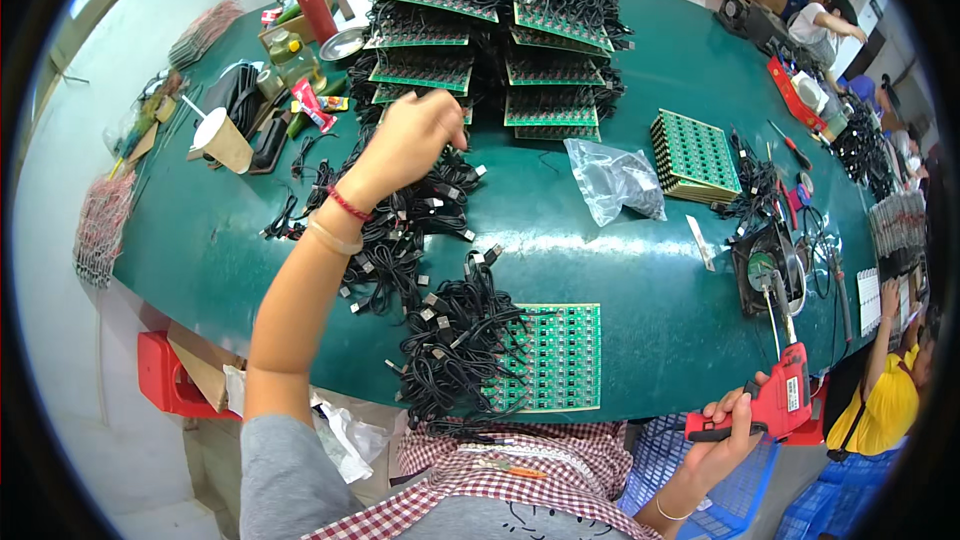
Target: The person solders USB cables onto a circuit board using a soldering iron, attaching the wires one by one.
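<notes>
My left hand (415,137) is raised over the table with curled fingers, just in front of the stacked circuit boards. What it pinches, if anything, is hidden. Beneath that forearm runs a heap of black USB cables (392,252) with metal plugs. My right hand (728,432) grips a red soldering gun (790,395) by its handle at the table's front edge. The gun's metal tip points away from me, over a black round-framed device (757,265). In front of me lies a green circuit board panel (562,355), its left side covered by a bunch of black cables (455,340).
Wired boards (550,105) stand in two tall stacks at the far middle. Right of them are a clear plastic bag (612,182) and a pile of bare panels (695,155). A paper cup (224,140) stands at left. A person in yellow (880,410) sits at right.
</notes>
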`<state>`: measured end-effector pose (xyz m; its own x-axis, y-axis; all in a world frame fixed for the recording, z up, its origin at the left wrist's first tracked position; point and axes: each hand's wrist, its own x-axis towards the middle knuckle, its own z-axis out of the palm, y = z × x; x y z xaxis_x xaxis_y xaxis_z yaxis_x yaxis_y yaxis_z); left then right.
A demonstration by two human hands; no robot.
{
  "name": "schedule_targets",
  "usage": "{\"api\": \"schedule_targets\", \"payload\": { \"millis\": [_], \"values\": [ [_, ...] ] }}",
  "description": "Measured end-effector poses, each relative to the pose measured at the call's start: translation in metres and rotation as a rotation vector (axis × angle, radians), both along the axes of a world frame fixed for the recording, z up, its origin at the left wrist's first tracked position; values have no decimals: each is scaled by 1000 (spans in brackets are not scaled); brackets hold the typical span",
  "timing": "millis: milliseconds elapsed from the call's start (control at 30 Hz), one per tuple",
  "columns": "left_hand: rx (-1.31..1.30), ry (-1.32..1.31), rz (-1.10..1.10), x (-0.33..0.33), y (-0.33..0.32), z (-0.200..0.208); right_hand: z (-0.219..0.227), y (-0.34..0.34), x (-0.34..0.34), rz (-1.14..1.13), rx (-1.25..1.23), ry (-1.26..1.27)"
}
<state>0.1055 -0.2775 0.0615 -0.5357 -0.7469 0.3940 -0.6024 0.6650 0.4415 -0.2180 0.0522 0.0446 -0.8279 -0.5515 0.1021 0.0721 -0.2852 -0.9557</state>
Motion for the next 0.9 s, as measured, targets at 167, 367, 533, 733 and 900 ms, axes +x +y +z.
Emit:
{"api": "schedule_targets", "payload": {
  "millis": [167, 367, 533, 733, 900],
  "values": [
    [478, 513, -14, -10, 11, -9, -2, 10, -5, -28, 10, -3],
    [618, 759, -151, -32, 14, -7, 0, 14, -2, -82, 2, -77],
    [1236, 1347, -211, 1, 15, -16, 7, 5, 6, -25, -18, -177],
    [1012, 574, -42, -68, 109, 36, 15, -2, 9, 43, 33, -189],
    [841, 202, -244, -105, 193, 28, 22, -22, 44, 464, 250, -36]
  ]
}}
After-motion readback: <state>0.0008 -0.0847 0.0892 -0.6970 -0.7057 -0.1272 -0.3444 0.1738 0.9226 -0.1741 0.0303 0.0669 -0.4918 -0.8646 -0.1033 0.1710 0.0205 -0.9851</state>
